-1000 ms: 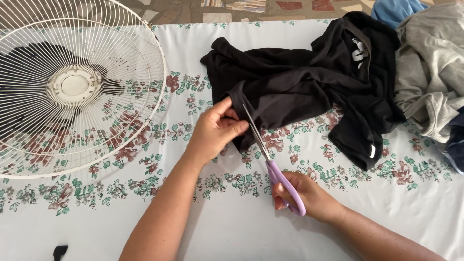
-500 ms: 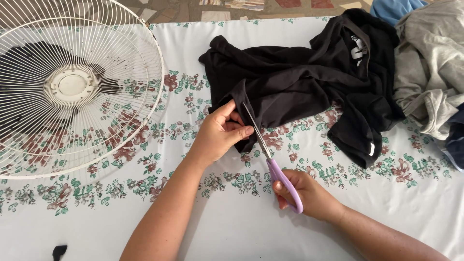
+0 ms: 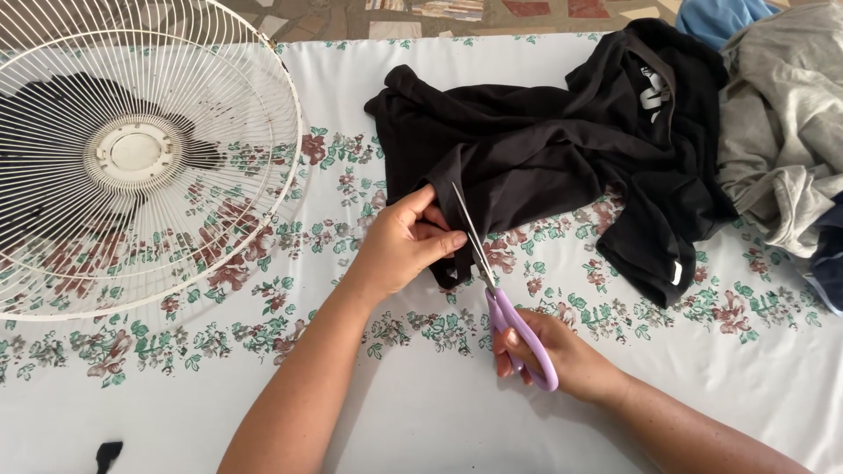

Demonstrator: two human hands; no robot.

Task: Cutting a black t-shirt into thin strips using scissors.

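Work surface: a table under a white floral cloth (image 3: 263, 369), printed with green leaves and dull red blooms in bands, filling nearly the whole head view.

Left side, far to mid: a white wire fan guard (image 3: 132, 154), round, lying flat on the cloth, its hub disc near the centre. Dark shapes show through the wires.

Centre, far: a black garment (image 3: 544, 149), crumpled and spread wide, with a small white mark near its far right part and a small white tab on its lower right flap. Its near left edge hangs down toward the hands.

Right edge: a grey garment (image 3: 781, 132) heaped just beside the black one and touching it; a blue cloth (image 3: 720, 13) at the far right corner, partly behind the grey; a dark blue piece at the right edge, mostly cut off.

Left hand (image 3: 404, 246), centre: closed in a pinch on the near edge of the black garment, thumb and fingers pressed on a fold of fabric, holding it taut.

Right hand (image 3: 544, 351), nearer and to the right: fingers through the loops, gripping lilac-handled scissors (image 3: 500, 307). The blades point away, slightly left, and run up along the pinched fold, right beside the left fingertips. Blades look almost closed on the fabric edge.

Near left corner: a small black scrap (image 3: 107, 453) lying alone on the cloth.
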